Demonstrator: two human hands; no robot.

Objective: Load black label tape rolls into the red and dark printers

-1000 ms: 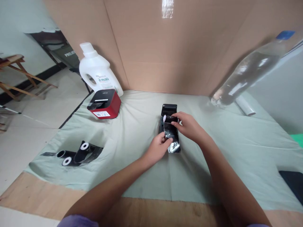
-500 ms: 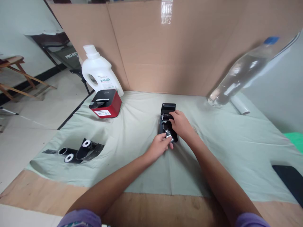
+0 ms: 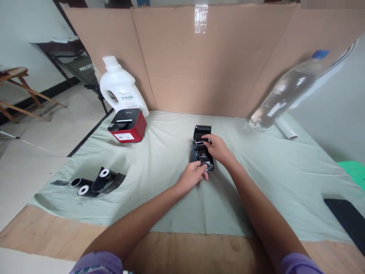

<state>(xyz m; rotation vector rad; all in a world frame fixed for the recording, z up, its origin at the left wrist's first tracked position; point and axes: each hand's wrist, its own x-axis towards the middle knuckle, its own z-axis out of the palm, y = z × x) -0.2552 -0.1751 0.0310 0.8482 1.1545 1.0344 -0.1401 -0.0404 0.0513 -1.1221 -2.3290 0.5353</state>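
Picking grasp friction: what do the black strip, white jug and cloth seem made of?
Black strip: maybe plastic film or coated paper, glossy; bright glints.
White jug: likely moulded plastic, satin; one-piece handle.
Cloth: thin fabric, matte; soft wrinkles, fibre unclear.

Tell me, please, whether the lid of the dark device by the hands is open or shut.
Open: the lid stands swung back at the device's far end, with black film showing.

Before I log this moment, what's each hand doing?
Left hand: closed on the black strip.
Right hand: fingers touching the black roll; grip unclear.
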